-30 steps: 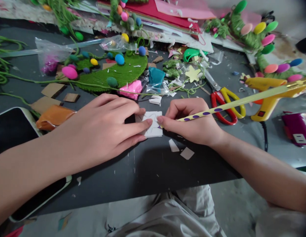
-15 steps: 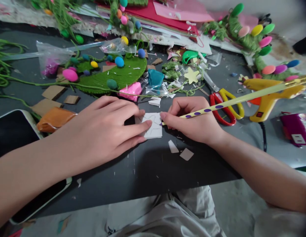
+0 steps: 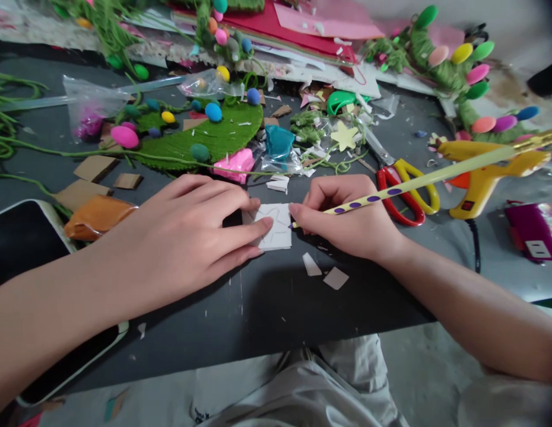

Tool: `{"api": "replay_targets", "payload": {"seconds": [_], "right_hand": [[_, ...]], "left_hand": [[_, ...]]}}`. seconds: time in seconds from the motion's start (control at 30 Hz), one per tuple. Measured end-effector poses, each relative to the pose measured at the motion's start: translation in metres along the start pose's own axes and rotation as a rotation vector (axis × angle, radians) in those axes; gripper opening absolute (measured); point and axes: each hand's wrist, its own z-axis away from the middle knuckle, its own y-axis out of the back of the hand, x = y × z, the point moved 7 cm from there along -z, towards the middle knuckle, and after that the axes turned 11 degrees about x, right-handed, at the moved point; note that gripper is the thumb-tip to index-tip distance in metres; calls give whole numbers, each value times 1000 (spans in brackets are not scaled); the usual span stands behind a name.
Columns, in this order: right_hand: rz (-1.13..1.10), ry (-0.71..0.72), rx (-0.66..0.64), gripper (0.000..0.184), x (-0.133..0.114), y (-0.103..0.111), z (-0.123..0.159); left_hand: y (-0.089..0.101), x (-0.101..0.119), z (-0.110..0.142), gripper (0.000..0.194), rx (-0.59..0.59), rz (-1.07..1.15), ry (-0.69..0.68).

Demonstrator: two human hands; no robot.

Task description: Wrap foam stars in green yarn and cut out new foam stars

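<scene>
My left hand [image 3: 191,228] lies over a small square of white paper [image 3: 279,239], its fingers apart and the tips pressing the left part down. A star outline in thin lines shows on the paper. In my right hand [image 3: 347,216] a pale yellow pencil [image 3: 418,179] with purple dots is pinched between thumb and fingers. Its dark tip is at the paper's right edge, and its long shaft slants up to the right. Two white paper scraps [image 3: 336,278] lie just below my right hand.
Beyond my right hand are red-and-yellow scissors [image 3: 407,193], a yellow glue gun [image 3: 478,172] and a purple box [image 3: 535,230]. A green leaf-shaped piece [image 3: 205,133], a yellow star [image 3: 344,136] and bagged clay [image 3: 279,142] crowd the back. A tablet-like device [image 3: 24,237] lies under my left forearm.
The pencil tip has shifted very slightly down along the paper's right edge. Both hands otherwise hold nearly the same places.
</scene>
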Motion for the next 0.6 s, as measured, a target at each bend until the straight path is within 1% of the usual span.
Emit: {"api": "replay_targets", "payload": {"seconds": [0.13,0.27,0.4,0.5,0.6], "right_hand": [[-6,12,5,31,-1,1,0],[-3,1,-1,32,-1,0,-1],[-5,-3,1,32,0,0,-1],[-13,-4,-12,33,0,0,0],[-13,-11,-3,32,1,0,0]], "left_hand": [[0,1,1,30,-1,-8,-30],[-1,-2,1,31,-37,-5,-17],[0,0,1,33,-29,-2,-22],[-1,0,0,39,-29,2,17],[0,-2,0,43,5,4,66]]}}
